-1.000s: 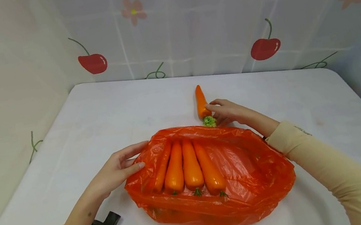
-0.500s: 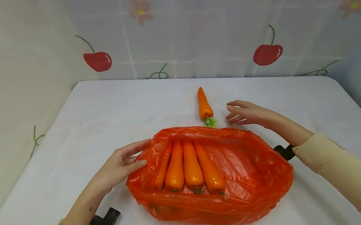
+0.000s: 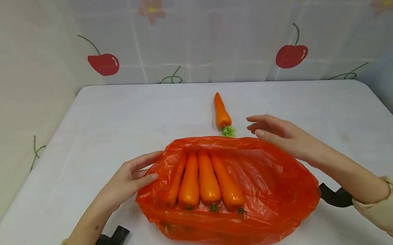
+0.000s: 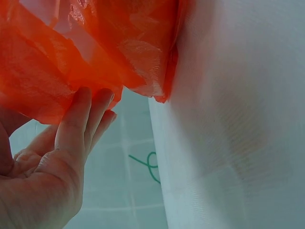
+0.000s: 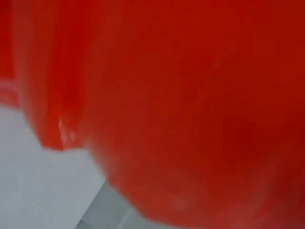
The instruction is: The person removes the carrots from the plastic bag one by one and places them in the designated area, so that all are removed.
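In the head view a red plastic bag (image 3: 267, 180) lies with its mouth spread. Several orange carrots (image 3: 209, 184) sit side by side in its left half, green stem ends toward me. My left hand (image 3: 125, 183) holds the bag's left edge between thumb and fingers; the left wrist view shows its long fingers (image 4: 76, 121) against the plastic. Over the bag's upper right rim my right hand (image 3: 281, 132) holds nothing, its fingers loosely bent. One more carrot (image 3: 222, 112) lies on the table behind the bag, its green top nearest the rim. Red plastic fills most of the right wrist view.
The white table (image 3: 111, 123) has a rounded far edge. Behind it hangs a pale curtain (image 3: 196, 24) printed with cherries and flowers. Black wrist mounts (image 3: 112, 240) show under both forearms.
My right hand has let go of the loose carrot, withdrawn to the right and turned over the bag's rim. That carrot stays on the table. The left hand keeps its place.
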`<state>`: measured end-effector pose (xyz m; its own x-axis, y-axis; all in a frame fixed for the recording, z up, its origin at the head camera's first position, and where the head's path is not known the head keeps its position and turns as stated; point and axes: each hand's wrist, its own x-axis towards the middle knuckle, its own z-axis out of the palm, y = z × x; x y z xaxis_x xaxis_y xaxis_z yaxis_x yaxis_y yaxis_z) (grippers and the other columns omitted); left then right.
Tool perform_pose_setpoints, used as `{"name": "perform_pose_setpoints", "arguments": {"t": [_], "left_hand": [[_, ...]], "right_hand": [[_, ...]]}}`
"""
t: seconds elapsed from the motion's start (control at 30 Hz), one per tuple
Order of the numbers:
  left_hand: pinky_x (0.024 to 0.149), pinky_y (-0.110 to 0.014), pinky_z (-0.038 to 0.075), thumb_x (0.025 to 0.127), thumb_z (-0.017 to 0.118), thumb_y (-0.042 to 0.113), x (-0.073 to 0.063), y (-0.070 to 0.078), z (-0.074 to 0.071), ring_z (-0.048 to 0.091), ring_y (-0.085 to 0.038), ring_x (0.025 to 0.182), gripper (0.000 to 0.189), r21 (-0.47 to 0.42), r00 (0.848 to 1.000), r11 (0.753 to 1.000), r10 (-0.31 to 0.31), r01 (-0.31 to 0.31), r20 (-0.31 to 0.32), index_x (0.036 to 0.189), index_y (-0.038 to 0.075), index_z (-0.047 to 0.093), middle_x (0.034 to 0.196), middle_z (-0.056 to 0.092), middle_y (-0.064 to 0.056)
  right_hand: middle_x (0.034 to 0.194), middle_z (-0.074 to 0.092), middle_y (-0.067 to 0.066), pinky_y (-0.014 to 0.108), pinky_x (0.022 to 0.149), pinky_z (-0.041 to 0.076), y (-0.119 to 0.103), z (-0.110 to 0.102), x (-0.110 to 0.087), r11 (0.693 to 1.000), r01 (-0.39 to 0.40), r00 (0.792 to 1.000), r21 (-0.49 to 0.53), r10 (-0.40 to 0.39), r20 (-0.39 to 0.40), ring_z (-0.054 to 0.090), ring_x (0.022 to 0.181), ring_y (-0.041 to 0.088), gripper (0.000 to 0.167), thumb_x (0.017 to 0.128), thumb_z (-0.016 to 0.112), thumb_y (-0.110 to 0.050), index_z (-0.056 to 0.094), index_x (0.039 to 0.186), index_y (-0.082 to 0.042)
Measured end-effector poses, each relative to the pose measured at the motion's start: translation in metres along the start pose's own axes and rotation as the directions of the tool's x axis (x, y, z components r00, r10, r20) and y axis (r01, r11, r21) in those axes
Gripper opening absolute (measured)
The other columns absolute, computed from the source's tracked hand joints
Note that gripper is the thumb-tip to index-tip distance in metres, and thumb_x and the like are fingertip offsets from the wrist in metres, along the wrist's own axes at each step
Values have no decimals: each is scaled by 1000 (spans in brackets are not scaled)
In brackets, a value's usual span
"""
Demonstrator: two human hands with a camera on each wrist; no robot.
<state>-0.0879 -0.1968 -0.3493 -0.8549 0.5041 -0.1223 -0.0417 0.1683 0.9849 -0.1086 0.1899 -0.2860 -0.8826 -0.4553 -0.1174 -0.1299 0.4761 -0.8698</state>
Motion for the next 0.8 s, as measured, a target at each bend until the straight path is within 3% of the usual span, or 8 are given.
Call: {"name": "perform_pose_setpoints", "arguments": {"t": [0.1, 0.33, 0.63, 0.8], "left_hand": [[82, -37, 51, 92, 58, 5, 0, 0, 0, 53, -32, 115, 55, 4, 1000, 1000, -1, 1, 1, 142, 0, 36, 139, 40, -21], [82, -37, 51, 92, 58, 5, 1, -1, 0, 53, -32, 114, 55, 9, 1000, 1000, -6, 6, 3, 142, 0, 36, 139, 40, -21], [82, -37, 51, 92, 58, 5, 0, -1, 1, 52, -33, 116, 55, -5, 1000, 1000, -4, 4, 10, 141, -1, 36, 139, 40, -22], [80, -38, 51, 92, 58, 5, 0, -1, 0, 54, -32, 112, 54, -5, 1000, 1000, -4, 4, 15, 141, -2, 36, 138, 41, -22]], "right_hand": [[132, 48, 16, 47, 81, 50, 0, 17, -6, 1000, 6, 998, 26, -8, 66, 47, 116, 38, 48, 97, 52, -24, 38, 140, -8], [124, 53, 11, 37, 83, 51, 15, 49, -7, 994, 37, 988, -103, -21, 152, 52, 108, 26, 53, 94, 59, -29, 41, 138, -6], [130, 45, 13, 37, 85, 49, 30, 75, -5, 989, 61, 975, -136, -30, 219, 50, 108, 28, 70, 87, 68, -30, 33, 142, -4], [142, 34, 15, 51, 95, 40, 31, 84, -5, 982, 45, 977, -184, -5, 213, 37, 123, 32, 83, 82, 72, -35, 27, 147, -7]]}}
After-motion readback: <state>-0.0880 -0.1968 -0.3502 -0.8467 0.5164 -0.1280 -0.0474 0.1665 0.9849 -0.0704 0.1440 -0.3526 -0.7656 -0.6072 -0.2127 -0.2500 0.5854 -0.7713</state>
